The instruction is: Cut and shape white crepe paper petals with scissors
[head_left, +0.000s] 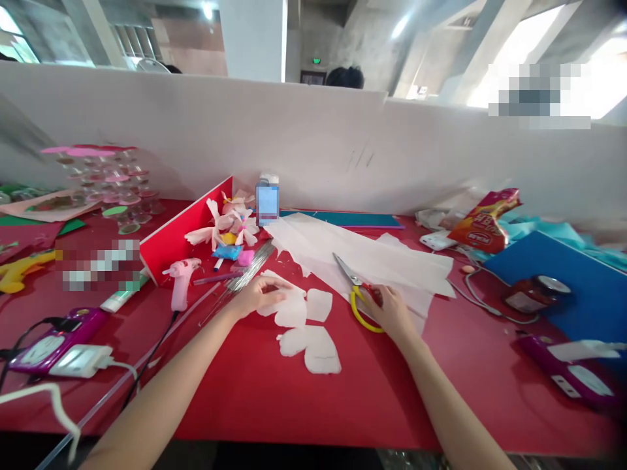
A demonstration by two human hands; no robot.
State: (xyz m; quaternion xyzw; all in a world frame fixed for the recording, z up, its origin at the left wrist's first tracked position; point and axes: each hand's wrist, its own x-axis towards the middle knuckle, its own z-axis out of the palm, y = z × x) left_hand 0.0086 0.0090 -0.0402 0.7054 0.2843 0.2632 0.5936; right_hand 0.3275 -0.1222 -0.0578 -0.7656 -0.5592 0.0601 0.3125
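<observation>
On the red surface [382,405], left fingers [274,281], grip unclear, touch white paper cutouts [294,313] while right fingers [381,294] hold scissors [354,280], apparently a sorting step needing gentle separation next.

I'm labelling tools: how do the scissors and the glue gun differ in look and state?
The scissors have silver blades and yellow and red handles; the glue gun is pink. The right hand holds the scissors, while no hand touches the glue gun. A black cord trails from the glue gun; the scissors show none. Both are handheld tools.
</observation>
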